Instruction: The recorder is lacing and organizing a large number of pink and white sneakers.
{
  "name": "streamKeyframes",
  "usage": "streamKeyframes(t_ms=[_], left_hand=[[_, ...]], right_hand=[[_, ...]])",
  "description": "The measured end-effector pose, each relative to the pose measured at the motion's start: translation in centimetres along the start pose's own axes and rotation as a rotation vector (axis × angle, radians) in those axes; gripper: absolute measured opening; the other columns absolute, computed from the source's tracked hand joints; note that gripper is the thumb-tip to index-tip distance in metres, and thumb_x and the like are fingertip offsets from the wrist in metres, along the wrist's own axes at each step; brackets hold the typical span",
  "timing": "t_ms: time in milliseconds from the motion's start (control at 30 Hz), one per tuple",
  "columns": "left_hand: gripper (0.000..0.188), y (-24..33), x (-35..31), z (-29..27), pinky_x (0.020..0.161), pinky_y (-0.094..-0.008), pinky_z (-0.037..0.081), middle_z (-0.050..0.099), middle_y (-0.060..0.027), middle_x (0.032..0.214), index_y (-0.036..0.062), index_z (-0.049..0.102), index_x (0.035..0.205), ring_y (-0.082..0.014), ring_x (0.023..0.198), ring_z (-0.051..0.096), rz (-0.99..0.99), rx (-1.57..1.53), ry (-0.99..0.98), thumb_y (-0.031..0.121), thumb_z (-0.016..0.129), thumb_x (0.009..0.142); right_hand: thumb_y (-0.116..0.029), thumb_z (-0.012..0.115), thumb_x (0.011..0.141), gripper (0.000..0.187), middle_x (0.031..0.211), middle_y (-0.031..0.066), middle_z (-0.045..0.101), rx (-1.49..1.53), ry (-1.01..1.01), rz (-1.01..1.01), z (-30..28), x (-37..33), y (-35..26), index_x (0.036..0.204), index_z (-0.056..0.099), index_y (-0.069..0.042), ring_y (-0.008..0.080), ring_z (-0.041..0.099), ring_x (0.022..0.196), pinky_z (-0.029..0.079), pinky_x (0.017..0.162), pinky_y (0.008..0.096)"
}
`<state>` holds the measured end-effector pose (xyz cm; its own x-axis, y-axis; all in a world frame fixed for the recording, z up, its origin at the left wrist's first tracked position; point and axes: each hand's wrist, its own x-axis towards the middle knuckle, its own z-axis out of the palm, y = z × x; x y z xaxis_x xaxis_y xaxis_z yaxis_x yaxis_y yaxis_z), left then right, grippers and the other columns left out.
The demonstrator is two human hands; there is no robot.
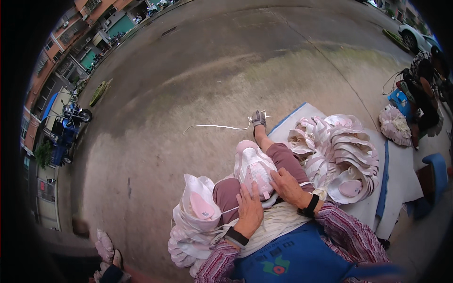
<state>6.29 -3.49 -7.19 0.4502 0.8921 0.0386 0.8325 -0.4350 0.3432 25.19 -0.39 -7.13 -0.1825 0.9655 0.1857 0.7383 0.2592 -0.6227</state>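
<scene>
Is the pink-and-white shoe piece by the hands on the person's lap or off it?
On: the shoe piece lies over the mauve trousers, and the left hand and right hand touch it.

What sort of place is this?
Outdoors, probably a paved yard or street beside a residential block: a broad concrete pavement, a multi-storey orange-brown building along the far left, and a white car parked at upper right.

Soft, diffuse daylight; fisheye bends edges; corners black.
</scene>
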Motion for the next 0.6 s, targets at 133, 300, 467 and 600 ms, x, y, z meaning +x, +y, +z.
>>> streamKeyframes(t_ms=[133, 300, 467, 600], left_hand=[[0.068, 0.4, 0.1, 0.0, 0.104, -0.0601, 0.026, 0.023, -0.0434, 0.136, -0.0011, 0.020, 0.146, -0.0559, 0.122, 0.035, 0.014, -0.006, -0.041, 0.007, 0.048, 0.085], [0.074, 0.7, -0.9, 0.5, 0.105, -0.0573, 0.026, 0.021, -0.0415, 0.139, 0.0013, 0.019, 0.147, -0.0546, 0.125, 0.034, 0.029, 0.127, -0.024, 0.005, 0.052, 0.080], [0.075, 1.4, -0.4, -0.4, 0.107, -0.0537, 0.027, 0.022, -0.0411, 0.139, 0.0042, 0.021, 0.147, -0.0527, 0.125, 0.035, 0.043, 0.064, -0.056, 0.005, 0.053, 0.080], [0.075, 1.3, -1.5, -1.5, 0.107, -0.0536, 0.027, 0.022, -0.0414, 0.140, 0.0063, 0.024, 0.147, -0.0508, 0.126, 0.037, 0.094, 0.117, -0.135, 0.005, 0.055, 0.079]], right_hand=[[-0.013, 0.061, 0.084, 0.027, 0.089, 0.0190, 0.050, -0.036, -0.049, -0.010, 0.3, -0.9, 0.3, 0.106, 0.050, -0.002, 0.0377, 0.055, 0.079, 0.048, 0.068, 0.0447], [-0.011, 0.060, 0.084, 0.026, 0.087, 0.0184, 0.050, -0.006, -0.072, -0.042, 0.3, -1.9, 0.4, 0.106, 0.050, -0.002, 0.0378, 0.056, 0.080, 0.048, 0.067, 0.0434], [-0.013, 0.062, 0.084, 0.038, 0.094, 0.0197, 0.051, 0.119, -0.088, -0.010, -2.3, -1.5, 0.9, 0.117, 0.048, -0.002, 0.0377, 0.057, 0.081, 0.048, 0.070, 0.0423], [-0.013, 0.061, 0.082, 0.016, 0.080, 0.0153, 0.058, 0.190, -0.095, 0.033, -10.0, -2.3, 2.3, 0.094, 0.065, -0.003, 0.0339, 0.058, 0.074, 0.047, 0.068, 0.0386]])
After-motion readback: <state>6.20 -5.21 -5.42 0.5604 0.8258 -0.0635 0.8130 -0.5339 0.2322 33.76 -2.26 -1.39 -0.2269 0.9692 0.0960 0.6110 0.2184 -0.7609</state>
